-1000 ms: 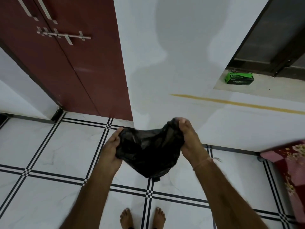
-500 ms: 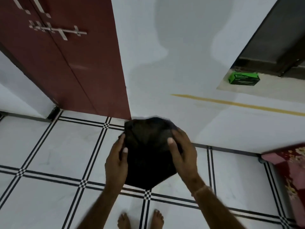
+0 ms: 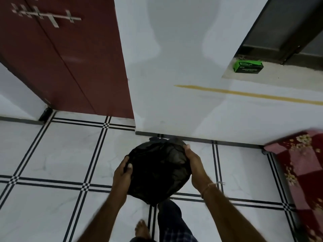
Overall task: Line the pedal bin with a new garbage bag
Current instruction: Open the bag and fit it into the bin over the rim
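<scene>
Both hands are closed on a black garbage bag (image 3: 158,172), held in the air in front of the body above the tiled floor (image 3: 57,154). On the bag's left edge, the left hand (image 3: 122,173) pinches a fold of film between thumb and fingers. Opposite it, the right hand (image 3: 194,165) grips the other edge, fingers curled over the plastic and thumb hidden behind it. Between them the bag bulges into a loose, rounded puff, with a crumpled tuft sticking up at the far top.

It looks thin, very light and completely limp, so it will not keep any shape by itself; the film is probably slick and its layers likely cling together. The best hold is at the open mouth, thumbs inside the rim, pulling the two sides apart. Whether the mouth is what the hands hold now, I cannot tell.

Below, a bare foot (image 3: 142,228) and a checked trouser leg (image 3: 172,224) stand on the tiles. Ahead are a white wall (image 3: 174,67) and a dark red door (image 3: 73,58). A green box (image 3: 248,66) sits on a ledge to the right, and a red floral cloth (image 3: 300,172) lies at the right edge. No pedal bin is in view.
</scene>
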Demonstrator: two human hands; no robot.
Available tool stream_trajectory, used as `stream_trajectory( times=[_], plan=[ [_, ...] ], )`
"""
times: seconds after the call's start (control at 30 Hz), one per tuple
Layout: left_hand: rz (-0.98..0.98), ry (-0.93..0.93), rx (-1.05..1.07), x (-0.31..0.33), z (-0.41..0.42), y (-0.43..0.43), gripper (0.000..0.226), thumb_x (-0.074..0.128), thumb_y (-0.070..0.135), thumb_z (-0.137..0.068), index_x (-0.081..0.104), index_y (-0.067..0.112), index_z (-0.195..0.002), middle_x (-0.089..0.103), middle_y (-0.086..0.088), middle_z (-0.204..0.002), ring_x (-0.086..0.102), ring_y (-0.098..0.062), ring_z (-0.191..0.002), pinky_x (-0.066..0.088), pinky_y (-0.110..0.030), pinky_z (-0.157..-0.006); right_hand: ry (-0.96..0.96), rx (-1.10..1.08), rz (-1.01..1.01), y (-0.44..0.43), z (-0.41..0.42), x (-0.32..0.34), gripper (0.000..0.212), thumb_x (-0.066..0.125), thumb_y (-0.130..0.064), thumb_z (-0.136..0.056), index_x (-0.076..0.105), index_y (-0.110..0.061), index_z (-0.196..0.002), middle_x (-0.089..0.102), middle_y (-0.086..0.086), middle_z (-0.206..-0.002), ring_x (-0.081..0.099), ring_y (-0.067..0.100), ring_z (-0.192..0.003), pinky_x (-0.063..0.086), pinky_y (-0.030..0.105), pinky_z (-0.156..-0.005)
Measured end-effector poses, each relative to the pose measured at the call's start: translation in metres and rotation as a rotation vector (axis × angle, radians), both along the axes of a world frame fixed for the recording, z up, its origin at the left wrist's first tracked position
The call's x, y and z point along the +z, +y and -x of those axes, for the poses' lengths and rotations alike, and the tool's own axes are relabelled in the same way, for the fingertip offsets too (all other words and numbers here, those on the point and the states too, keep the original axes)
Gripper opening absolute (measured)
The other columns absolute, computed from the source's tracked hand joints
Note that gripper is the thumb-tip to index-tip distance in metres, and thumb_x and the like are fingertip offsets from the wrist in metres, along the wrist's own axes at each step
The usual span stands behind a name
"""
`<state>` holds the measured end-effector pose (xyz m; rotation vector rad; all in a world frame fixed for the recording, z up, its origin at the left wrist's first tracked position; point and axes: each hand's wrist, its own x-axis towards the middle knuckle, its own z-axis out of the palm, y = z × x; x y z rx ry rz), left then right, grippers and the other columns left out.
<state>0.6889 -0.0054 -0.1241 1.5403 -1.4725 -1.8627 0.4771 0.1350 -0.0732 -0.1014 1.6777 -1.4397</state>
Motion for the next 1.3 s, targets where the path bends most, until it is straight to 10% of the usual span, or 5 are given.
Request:
stream_trajectory(
  times=[0.7, 1.1, 1.3],
  plan=[
    [-0.226, -0.072, -0.011, -0.187, 0.099, -0.008, 0.055, 0.060, 0.016, -0.104, 0.044, 0.027, -0.156, 0.055, -0.002, -0.151, 0.055, -0.025, -0.134, 0.047, -0.041, -0.111, -0.122, -0.211, 0.011, -0.031, 0.072, -0.168, 0.059, 0.036, -0.066, -0.100, 0.072, -0.027, -0.126, 0.075, 0.003, -0.126, 0.069, 0.022, -0.120, 0.049, 0.044, -0.106],
    [0.078, -0.110, -0.114, -0.368, 0.146, -0.091, 0.067, 0.059, 0.042, -0.094, 0.036, 0.040, -0.157, 0.051, 0.000, -0.157, 0.049, -0.026, -0.142, 0.048, -0.056, -0.110, -0.081, -0.129, -0.142, -0.099, 0.146, -0.351, 0.061, 0.037, -0.070, -0.097, 0.075, -0.027, -0.117, 0.080, 0.000, -0.113, 0.076, 0.015, -0.102, 0.056, 0.024, -0.078],
    [-0.031, 0.023, -0.022, -0.434, 0.134, -0.122, 0.035, 0.053, 0.009, -0.106, 0.063, 0.021, -0.138, 0.070, -0.008, -0.132, 0.063, -0.028, -0.127, 0.054, -0.041, -0.101, -0.078, -0.032, -0.231, -0.095, 0.172, -0.423, 0.065, 0.040, -0.073, -0.092, 0.074, -0.025, -0.121, 0.080, 0.003, -0.113, 0.077, 0.015, -0.099, 0.057, 0.025, -0.080]
  ],
)
